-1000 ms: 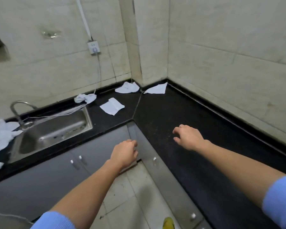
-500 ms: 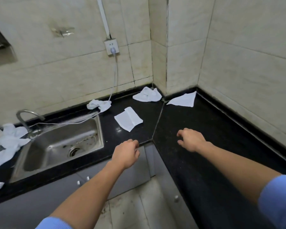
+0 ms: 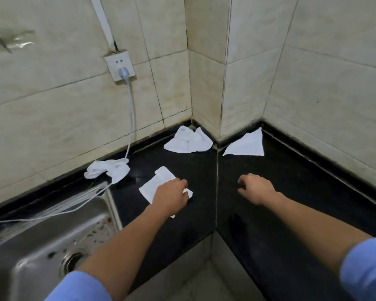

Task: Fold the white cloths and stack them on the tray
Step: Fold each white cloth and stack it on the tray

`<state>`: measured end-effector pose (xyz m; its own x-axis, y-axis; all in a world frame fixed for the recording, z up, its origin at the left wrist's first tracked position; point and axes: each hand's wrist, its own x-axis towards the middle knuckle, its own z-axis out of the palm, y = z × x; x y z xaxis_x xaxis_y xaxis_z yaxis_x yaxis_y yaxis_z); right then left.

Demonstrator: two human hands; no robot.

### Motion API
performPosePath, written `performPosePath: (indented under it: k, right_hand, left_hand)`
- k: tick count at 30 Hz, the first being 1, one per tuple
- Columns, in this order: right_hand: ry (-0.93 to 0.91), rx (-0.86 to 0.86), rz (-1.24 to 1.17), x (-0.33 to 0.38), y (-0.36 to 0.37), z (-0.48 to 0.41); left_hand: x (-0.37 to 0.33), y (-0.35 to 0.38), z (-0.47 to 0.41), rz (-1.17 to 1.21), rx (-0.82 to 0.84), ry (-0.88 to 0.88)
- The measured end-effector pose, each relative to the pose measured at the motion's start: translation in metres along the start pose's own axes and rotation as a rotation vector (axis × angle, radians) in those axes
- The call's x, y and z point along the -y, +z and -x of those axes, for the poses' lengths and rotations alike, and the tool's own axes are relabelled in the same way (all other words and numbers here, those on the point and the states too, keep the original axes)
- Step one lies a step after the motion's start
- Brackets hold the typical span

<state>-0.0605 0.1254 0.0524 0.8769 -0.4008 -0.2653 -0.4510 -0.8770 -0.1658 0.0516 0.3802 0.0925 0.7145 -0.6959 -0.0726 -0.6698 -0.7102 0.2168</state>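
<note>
Several white cloths lie on the black counter [image 3: 195,170]. A flat folded cloth [image 3: 155,185] sits near the sink, and my left hand [image 3: 170,196] rests on its near right part, fingers curled down onto it. A crumpled cloth [image 3: 188,141] lies in the back corner. A triangular cloth [image 3: 246,145] lies right of the corner pillar. Another crumpled cloth [image 3: 108,170] sits by the wall behind the sink. My right hand [image 3: 255,189] hovers over bare counter, fingers loosely curled, holding nothing. No tray is in view.
A steel sink [image 3: 41,242] fills the lower left, with a white cable [image 3: 129,109] running from a wall socket [image 3: 119,66] down across its rim. Tiled walls close the counter at the back and right. Floor shows below the counter's inner corner.
The view has moved in closer to the corner. My left hand has gone forward from the counter's front edge onto the flat folded cloth. My right hand has moved forward a little.
</note>
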Motion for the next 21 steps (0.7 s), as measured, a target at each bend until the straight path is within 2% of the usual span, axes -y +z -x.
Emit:
performPosePath:
  k: [8, 18, 21]
  right_hand:
    - [0.116, 0.035, -0.062, -0.019, -0.004, -0.096]
    - [0.277, -0.077, -0.302, -0.042, 0.016, -0.267]
    - [0.354, -0.052, -0.321, -0.046, 0.031, -0.291]
  left_hand:
    - [0.02, 0.022, -0.095, 0.039, 0.131, 0.077]
    - [0.046, 0.061, -0.188, 0.026, 0.278, 0.001]
    - [0.051, 0.071, -0.201, 0.044, 0.316, -0.008]
